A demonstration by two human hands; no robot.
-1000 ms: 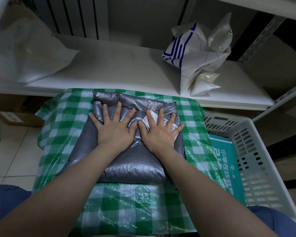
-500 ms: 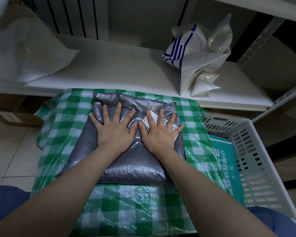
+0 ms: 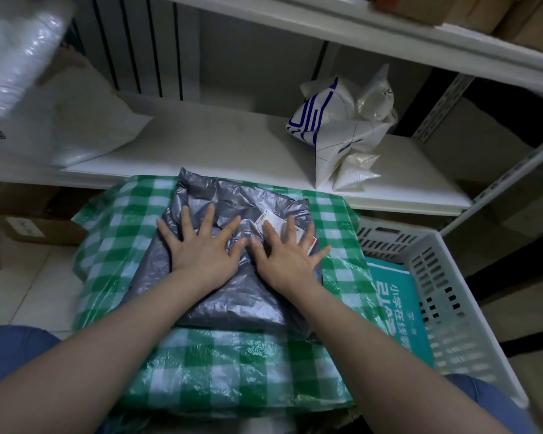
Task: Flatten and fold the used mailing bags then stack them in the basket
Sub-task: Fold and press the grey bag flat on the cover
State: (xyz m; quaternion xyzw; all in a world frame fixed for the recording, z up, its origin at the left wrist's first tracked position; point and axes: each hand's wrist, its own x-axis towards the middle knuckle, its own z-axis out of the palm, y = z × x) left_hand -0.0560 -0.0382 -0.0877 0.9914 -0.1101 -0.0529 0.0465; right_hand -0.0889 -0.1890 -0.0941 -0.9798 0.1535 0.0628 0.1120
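Left hand (image 3: pixel 201 253) lies palm-down, fingers straight and spread wide; right hand (image 3: pixel 284 260) lies the same just beside it, thumbs nearly meeting; left forearm (image 3: pixel 85 349) and right forearm (image 3: pixel 373 349), both bare, stretch forward, converging.

Green-checked plastic cloth (image 3: pixel 232 364) covered the work surface and bore a grey mailing bag (image 3: pixel 232 296). Behind the cloth, a white shelf (image 3: pixel 217 145) carried a crumpled white-and-blue bag (image 3: pixel 336 133) and a large white bag (image 3: pixel 91 130).
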